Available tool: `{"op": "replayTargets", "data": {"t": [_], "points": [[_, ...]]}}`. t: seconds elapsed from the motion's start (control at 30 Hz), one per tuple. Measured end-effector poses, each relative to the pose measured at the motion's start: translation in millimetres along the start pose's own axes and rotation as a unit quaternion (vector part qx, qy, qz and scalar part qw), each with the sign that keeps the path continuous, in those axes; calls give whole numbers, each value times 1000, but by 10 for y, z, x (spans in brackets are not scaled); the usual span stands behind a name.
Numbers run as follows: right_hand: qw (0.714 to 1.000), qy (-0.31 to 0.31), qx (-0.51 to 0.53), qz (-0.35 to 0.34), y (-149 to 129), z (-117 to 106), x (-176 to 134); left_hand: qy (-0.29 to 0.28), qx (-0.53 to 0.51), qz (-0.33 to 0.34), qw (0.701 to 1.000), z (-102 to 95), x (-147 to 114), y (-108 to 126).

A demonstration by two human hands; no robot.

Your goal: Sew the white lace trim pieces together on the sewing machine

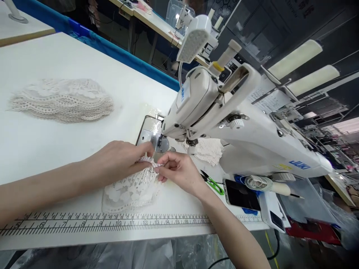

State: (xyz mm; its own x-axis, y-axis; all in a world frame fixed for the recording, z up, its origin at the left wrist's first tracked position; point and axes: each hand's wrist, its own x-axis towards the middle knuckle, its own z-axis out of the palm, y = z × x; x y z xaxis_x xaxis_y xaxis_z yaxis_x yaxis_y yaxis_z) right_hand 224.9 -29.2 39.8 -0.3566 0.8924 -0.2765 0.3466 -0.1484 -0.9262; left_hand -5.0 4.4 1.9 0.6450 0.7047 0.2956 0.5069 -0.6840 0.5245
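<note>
A white lace piece (129, 192) lies on the table just in front of the sewing machine (193, 101). My left hand (126, 158) pinches its upper edge between thumb and fingers. At the same edge, a little to the right, my right hand (178, 170) grips the lace with its fingertips. Both hands are close to the needle plate (148, 136) and the presser foot, and the lace edge between them is raised off the table. Part of the lace is hidden under my left hand.
A stack of lace pieces (61, 101) lies at the left; more lace (209, 150) sits behind the needle area. To the right are green thread snips (214, 185), a black phone (241, 195) and a thread cone (280, 188). A printed ruler (146, 221) runs along the front edge.
</note>
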Motion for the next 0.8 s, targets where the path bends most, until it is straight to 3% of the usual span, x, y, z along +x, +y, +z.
{"op": "replayTargets", "data": {"t": [0.17,0.3,0.6,0.8], "points": [[975,82,-136,-154,106,19,6,114,116,116,980,26,5,-43],[945,116,-184,-244,269,63,4,140,122,150,971,30,-9,0],[919,103,-242,-294,285,71,-54,112,108,129,979,116,-107,0],[925,92,-232,-285,271,76,-51,118,107,144,977,84,-70,33]]}}
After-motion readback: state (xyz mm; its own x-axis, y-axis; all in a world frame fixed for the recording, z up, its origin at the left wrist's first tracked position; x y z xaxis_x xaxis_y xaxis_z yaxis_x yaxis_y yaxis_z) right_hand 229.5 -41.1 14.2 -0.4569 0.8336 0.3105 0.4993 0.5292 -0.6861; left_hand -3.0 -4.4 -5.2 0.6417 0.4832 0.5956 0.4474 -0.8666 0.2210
